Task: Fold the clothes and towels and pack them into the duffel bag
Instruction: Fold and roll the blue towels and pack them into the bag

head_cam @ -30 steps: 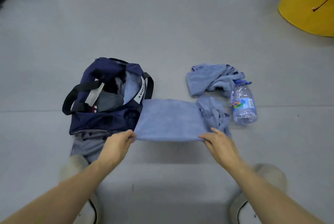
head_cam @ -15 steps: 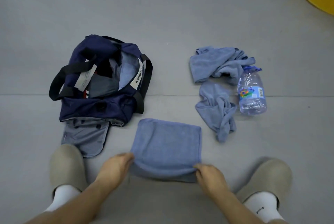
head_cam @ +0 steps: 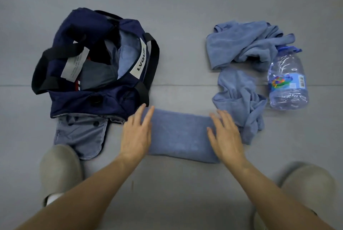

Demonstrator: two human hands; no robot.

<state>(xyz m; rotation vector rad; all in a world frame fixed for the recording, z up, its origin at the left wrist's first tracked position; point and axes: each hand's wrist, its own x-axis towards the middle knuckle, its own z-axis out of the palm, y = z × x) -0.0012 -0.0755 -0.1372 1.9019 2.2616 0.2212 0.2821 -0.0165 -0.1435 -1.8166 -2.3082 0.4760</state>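
Our folded blue towel [head_cam: 178,137] lies on the floor [head_cam: 185,7], just right of the open duffel bag [head_cam: 89,103]. Our left hand [head_cam: 136,135] lies flat on the towel end beside the bag, fingers straight. Our right hand [head_cam: 225,137] lies flat on the end away from the bag, fingers spread. Two crumpled towels [head_cam: 239,100] and a water bottle [head_cam: 287,81] sit farther right of the bag.
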